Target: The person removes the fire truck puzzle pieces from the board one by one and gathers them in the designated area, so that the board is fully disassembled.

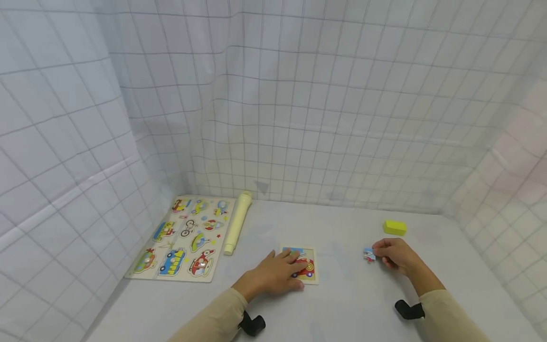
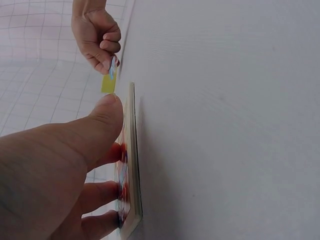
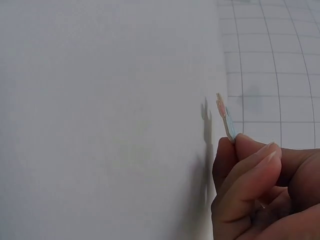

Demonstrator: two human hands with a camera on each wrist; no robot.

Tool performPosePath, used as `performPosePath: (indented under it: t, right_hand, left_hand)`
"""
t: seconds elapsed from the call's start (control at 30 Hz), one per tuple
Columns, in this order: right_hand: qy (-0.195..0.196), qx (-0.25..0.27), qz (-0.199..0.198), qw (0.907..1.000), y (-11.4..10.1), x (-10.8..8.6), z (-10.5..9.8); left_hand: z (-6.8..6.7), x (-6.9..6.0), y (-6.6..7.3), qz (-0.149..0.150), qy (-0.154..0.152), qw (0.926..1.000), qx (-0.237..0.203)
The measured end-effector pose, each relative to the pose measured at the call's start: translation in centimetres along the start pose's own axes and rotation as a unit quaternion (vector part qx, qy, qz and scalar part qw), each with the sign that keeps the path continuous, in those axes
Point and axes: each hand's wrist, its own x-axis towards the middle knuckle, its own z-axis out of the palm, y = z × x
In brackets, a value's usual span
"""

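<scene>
A small wooden jigsaw puzzle (image 1: 315,270) with a colourful vehicle picture lies in a pale frame near the table's middle. My left hand (image 1: 278,274) rests on it, with the fingertips on the picture and the thumb by the near edge; part of the picture is covered. Seen from the left wrist, the puzzle's frame (image 2: 131,200) stands edge-on beside the fingers. Farther right, my right hand (image 1: 395,255) pinches a small blue, white and red puzzle piece (image 1: 368,255) between thumb and fingers. The right wrist view has that thin piece (image 3: 226,120) edge-on, just off the table surface.
A yellow block (image 1: 395,227) sits behind my right hand. On the left lies a large picture board (image 1: 218,256) of vehicles, with a cream-coloured tube (image 1: 237,223) along its right side. Grid-patterned white curtains (image 1: 320,118) enclose the back and both sides.
</scene>
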Motion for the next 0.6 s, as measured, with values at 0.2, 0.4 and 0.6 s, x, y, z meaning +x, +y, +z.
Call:
performPosePath:
  t: [0.2, 0.4, 0.6]
  right_hand:
    - [0.002, -0.034, -0.019, 0.9992, 0.65, -0.43, -0.60]
    - [0.014, -0.059, -0.033, 0.9976, 0.10, -0.45, -0.10]
    - [0.028, -0.090, -0.025, 0.9952, -0.27, -0.63, -0.14]
  left_hand:
    - [0.16, -0.14, -0.05, 0.010, 0.005, 0.9999, 0.002]
    - [0.36, -0.17, -0.46, 0.011, 0.006, 0.9999, 0.002]
    - [0.04, -0.35, -0.41, 0.016, 0.009, 0.9998, 0.008]
